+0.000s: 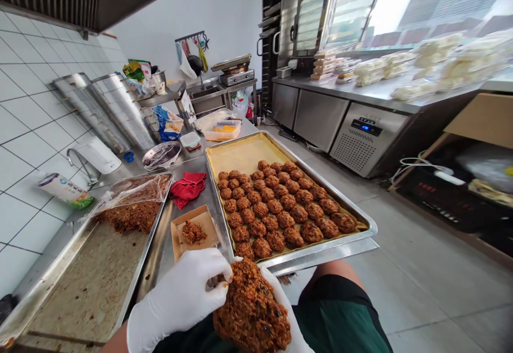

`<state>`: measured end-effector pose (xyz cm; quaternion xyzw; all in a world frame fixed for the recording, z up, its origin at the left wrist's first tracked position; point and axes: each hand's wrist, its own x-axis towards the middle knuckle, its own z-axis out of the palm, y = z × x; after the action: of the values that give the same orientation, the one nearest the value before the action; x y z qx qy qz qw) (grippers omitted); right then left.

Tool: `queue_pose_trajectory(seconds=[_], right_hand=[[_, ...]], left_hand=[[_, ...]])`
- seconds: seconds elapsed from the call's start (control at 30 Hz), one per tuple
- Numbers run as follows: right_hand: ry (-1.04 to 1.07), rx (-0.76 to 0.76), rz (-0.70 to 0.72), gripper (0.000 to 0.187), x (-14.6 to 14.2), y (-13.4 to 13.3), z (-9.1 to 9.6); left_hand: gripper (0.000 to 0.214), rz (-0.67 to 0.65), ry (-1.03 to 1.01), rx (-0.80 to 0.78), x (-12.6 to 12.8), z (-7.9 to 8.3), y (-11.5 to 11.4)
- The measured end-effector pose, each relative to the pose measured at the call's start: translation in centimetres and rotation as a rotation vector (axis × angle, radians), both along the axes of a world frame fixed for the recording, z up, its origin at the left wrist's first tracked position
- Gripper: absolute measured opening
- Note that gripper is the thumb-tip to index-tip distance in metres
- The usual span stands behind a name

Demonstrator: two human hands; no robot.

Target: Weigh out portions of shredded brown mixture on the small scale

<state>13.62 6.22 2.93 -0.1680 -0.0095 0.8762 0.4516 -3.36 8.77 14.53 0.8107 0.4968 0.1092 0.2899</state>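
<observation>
steel tabletop (192, 163), bakery kitchen: right hand (286, 315) cups dough mass (252, 313); left hand (180, 297) pinches off a portion beside tray (360, 219).

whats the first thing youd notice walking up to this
A big lump of brown oat mix sits low in the middle, cupped in the gloved right hand while the gloved left hand pinches its top edge. Just beyond, a baking tray holds tidy rows of shaped cookies. To the left, a second tray is mostly scraped bare, with leftover mix at its far end.
</observation>
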Motion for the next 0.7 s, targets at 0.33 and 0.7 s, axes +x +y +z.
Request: queue_pose_trajectory(seconds=[0.33,0.7], right_hand=[[-0.057,-0.009,0.009,0.033,0.4,0.2,-0.3],[-0.125,0.062,-0.036,0.037,1.1,-0.2,-0.6]], left_hand=[[0.006,0.365,-0.249,0.224,-4.5,0.4,1.3],[0.014,0.411,0.135,0.300,-8.6,-8.7,7.7]])
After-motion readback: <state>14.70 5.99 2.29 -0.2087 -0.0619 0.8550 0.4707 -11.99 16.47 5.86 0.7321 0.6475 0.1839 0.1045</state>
